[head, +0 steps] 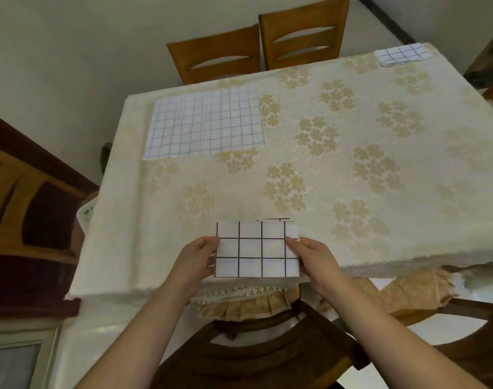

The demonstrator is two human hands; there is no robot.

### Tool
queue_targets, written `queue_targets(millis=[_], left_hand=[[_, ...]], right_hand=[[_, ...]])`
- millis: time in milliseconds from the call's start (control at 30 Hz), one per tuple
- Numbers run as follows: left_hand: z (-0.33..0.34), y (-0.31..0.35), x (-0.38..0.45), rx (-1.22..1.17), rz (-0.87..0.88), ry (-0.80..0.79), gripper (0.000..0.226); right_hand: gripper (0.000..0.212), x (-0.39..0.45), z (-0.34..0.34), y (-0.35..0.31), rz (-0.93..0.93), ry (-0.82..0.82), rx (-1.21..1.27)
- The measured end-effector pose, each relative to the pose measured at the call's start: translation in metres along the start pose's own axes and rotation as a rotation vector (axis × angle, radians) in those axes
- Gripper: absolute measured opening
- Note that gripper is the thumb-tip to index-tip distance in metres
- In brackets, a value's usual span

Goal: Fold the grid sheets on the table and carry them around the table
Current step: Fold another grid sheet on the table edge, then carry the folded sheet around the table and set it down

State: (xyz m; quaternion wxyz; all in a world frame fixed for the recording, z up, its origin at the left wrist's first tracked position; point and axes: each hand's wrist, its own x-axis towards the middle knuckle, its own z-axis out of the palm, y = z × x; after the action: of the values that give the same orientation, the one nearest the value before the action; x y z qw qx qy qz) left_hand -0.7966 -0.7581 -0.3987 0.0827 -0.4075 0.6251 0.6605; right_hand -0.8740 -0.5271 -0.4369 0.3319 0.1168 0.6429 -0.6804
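Note:
A folded white sheet with a dark grid (256, 249) is held at the table's near edge. My left hand (196, 255) grips its left side and my right hand (312, 256) grips its right side, thumbs on top. A larger blue-grid sheet (204, 123) lies spread flat at the table's far left. Another folded blue-grid sheet (399, 54) rests at the far right corner.
The table (338, 153) wears a cream cloth with a floral pattern. Two wooden chairs (256, 49) stand at its far side. A dark chair (267, 341) sits right below my arms, another at the right. A wooden cabinet stands at the left.

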Motion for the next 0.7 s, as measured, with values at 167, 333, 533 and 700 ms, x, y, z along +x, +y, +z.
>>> queue_targets(millis=[167, 333, 533, 700], left_hand=[[-0.014, -0.015, -0.015, -0.009, -0.007, -0.005, 0.019], [-0.036, -0.030, -0.032, 0.009, 0.061, -0.049, 0.017], [-0.065, -0.045, -0.063, -0.064, 0.089, -0.108, 0.017], [-0.076, -0.069, -0.085, 0.029, 0.147, -0.160, 0.017]], right_hand=[[0.037, -0.030, 0.008, 0.003, -0.024, 0.033, -0.012], [0.034, -0.065, 0.023, 0.015, -0.081, 0.079, -0.077], [0.044, -0.115, 0.048, 0.033, -0.116, 0.098, -0.114], [0.025, -0.157, 0.056, 0.049, -0.089, 0.141, 0.000]])
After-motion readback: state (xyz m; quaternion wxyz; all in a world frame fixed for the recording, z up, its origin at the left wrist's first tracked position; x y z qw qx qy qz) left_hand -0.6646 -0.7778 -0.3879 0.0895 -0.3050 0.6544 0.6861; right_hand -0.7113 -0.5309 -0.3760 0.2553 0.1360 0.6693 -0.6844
